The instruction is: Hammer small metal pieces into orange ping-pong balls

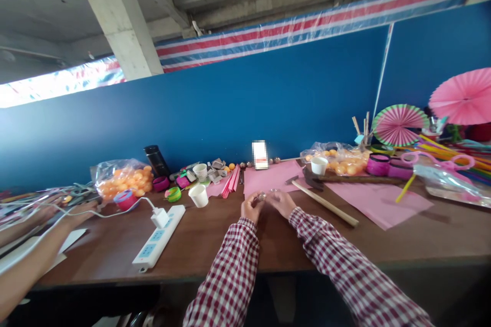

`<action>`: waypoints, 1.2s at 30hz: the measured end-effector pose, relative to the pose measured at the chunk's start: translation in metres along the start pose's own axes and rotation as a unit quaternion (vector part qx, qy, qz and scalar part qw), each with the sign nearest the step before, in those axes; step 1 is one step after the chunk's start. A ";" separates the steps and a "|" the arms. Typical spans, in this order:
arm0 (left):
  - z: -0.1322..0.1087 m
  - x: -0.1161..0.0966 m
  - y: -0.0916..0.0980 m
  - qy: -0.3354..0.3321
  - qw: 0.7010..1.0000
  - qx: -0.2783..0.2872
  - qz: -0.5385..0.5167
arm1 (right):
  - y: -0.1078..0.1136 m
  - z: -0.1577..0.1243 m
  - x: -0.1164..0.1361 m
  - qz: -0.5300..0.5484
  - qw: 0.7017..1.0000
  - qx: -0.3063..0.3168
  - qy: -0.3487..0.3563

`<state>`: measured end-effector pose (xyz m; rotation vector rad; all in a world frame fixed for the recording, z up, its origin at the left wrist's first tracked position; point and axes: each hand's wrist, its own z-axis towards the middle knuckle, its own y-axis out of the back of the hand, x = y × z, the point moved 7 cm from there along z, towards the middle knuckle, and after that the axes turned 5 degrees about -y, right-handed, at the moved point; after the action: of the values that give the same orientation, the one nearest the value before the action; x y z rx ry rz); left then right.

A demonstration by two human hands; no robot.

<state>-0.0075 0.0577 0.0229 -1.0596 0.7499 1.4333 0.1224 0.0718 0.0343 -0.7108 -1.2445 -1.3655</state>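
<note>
My left hand (252, 207) is closed at the front edge of a pink paper sheet (268, 180). Its fingertips pinch a small shiny round piece (262, 196), too small to name. My right hand (283, 203) is just beside it, fingers bent toward the left hand. A glint shows near its fingertips, but whether it holds anything is not clear. Right of my right hand lies a hammer, its wooden handle (326, 203) slanting toward me. Behind the paper stands a blurred-out upright panel (261, 155), with several dark shiny balls (276, 160) around its base.
On the left are a power strip (159, 239), a white paper cup (198, 195), a bag of orange balls (126, 181) and another person's arms (42, 250). Rightward are a second ball bag (345, 163), a white cup (319, 165), pink scissors (437, 160) and paper fans (401, 125).
</note>
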 end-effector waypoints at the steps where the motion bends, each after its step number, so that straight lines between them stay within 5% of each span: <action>1: 0.000 0.000 0.000 -0.001 1.000 0.000 0.003 | 0.000 0.000 -0.001 0.000 1.000 -0.002 -0.001; 36: 0.003 0.004 0.001 -0.026 0.999 -0.002 0.030 | -0.005 0.004 -0.005 -0.017 1.000 0.011 0.021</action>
<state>-0.0090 0.0617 0.0200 -1.0065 0.7476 1.5071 0.1178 0.0763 0.0293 -0.6462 -1.2416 -1.3854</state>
